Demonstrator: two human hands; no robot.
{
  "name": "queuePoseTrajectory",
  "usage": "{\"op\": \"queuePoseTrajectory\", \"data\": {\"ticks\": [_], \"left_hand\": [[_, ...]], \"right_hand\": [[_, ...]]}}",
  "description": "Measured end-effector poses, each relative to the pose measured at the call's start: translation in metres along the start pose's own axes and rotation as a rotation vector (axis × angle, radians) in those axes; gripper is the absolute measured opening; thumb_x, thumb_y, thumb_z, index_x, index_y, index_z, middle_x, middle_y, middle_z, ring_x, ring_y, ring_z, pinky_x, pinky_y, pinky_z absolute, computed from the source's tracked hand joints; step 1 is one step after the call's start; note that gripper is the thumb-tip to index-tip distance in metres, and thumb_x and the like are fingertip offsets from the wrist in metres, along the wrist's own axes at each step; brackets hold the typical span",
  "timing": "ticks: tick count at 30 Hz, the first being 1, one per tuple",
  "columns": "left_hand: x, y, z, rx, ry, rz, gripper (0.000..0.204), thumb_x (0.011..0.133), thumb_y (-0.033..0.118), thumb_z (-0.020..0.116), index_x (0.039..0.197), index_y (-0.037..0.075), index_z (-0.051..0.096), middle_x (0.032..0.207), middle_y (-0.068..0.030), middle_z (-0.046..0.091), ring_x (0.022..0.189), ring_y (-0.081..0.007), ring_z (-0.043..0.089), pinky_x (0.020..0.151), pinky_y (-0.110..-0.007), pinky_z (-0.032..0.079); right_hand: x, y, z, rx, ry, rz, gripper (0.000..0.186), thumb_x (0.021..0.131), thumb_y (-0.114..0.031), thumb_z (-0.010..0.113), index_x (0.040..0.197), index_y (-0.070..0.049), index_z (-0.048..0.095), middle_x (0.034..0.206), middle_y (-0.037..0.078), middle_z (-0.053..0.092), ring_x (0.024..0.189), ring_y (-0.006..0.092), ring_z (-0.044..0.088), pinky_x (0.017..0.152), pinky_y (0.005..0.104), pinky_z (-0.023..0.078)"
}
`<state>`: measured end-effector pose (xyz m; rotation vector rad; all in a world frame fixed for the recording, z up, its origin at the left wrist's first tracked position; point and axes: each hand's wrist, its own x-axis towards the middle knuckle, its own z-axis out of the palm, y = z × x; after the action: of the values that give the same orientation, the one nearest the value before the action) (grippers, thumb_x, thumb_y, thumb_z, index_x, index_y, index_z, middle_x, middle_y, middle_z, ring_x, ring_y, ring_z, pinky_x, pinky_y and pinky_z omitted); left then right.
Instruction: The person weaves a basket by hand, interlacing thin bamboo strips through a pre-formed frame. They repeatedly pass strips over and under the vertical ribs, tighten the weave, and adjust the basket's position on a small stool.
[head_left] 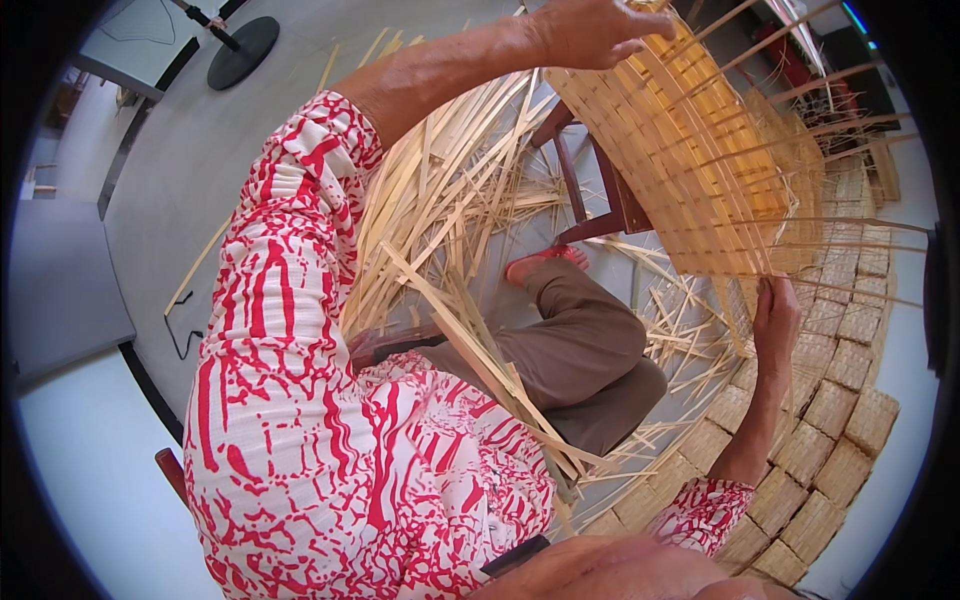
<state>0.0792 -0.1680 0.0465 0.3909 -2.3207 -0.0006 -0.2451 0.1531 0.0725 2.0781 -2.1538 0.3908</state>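
Observation:
A partly woven basket of flat, pale yellow bamboo strips is tilted up between my two hands at the upper right. Long unwoven strip ends stick out from its right side. At its top edge, my left hand is bent with its fingers on the weave; the upper edge of the view partly cuts off that grip. Lower down, my right hand is closed on the basket's bottom corner. A few loose strips lie slantwise across my lap, over brown trousers.
A large heap of loose strips covers the floor ahead. Behind the basket stands a dark red wooden stool. Rows of small woven blocks line the right side. A round black stand base and a grey panel are at left.

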Motion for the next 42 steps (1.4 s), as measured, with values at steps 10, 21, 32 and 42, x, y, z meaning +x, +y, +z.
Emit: {"op": "queuePoseTrajectory", "data": {"ticks": [10, 21, 32, 42], "left_hand": [[0.030, -0.008, 0.011, 0.098, -0.120, -0.011, 0.012, 0.084, 0.016, 0.059, 0.077, 0.011, 0.067, 0.077, -0.0160, 0.068, 0.074, -0.0354, 0.069, 0.064, -0.048, 0.054], [-0.005, -0.009, 0.034, 0.149, -0.194, -0.099, 0.008, 0.085, 0.010, 0.058, 0.088, 0.004, 0.060, 0.067, -0.0188, 0.063, 0.065, -0.0389, 0.067, 0.058, -0.048, 0.053], [0.002, 0.006, 0.020, -0.012, -0.129, 0.033, 0.007, 0.083, 0.010, 0.059, 0.083, 0.004, 0.064, 0.071, -0.0209, 0.066, 0.069, -0.0377, 0.069, 0.064, -0.047, 0.054], [-0.012, 0.028, 0.026, -0.115, -0.049, -0.148, 0.007, 0.081, 0.003, 0.056, 0.088, 0.003, 0.058, 0.064, -0.0207, 0.063, 0.064, -0.0380, 0.068, 0.054, -0.047, 0.052]], "right_hand": [[-0.002, 0.005, 0.000, 0.000, -0.027, 0.015, 0.013, 0.099, -0.007, 0.051, 0.103, 0.002, 0.059, 0.091, 0.023, 0.062, 0.081, 0.0431, 0.060, 0.070, 0.0443, 0.048], [-0.009, -0.008, 0.006, -0.256, -0.103, 0.117, 0.016, 0.101, -0.011, 0.048, 0.109, -0.001, 0.057, 0.092, 0.023, 0.064, 0.086, 0.0439, 0.062, 0.070, 0.0484, 0.048], [-0.009, 0.002, -0.003, -0.068, -0.163, 0.165, 0.015, 0.101, -0.011, 0.048, 0.108, 0.000, 0.057, 0.090, 0.023, 0.064, 0.081, 0.0422, 0.062, 0.068, 0.0474, 0.047], [-0.013, 0.014, -0.014, 0.050, -0.268, 0.297, 0.026, 0.102, -0.010, 0.045, 0.115, 0.001, 0.064, 0.096, 0.016, 0.073, 0.069, 0.0225, 0.066, 0.063, 0.0340, 0.051]]}}
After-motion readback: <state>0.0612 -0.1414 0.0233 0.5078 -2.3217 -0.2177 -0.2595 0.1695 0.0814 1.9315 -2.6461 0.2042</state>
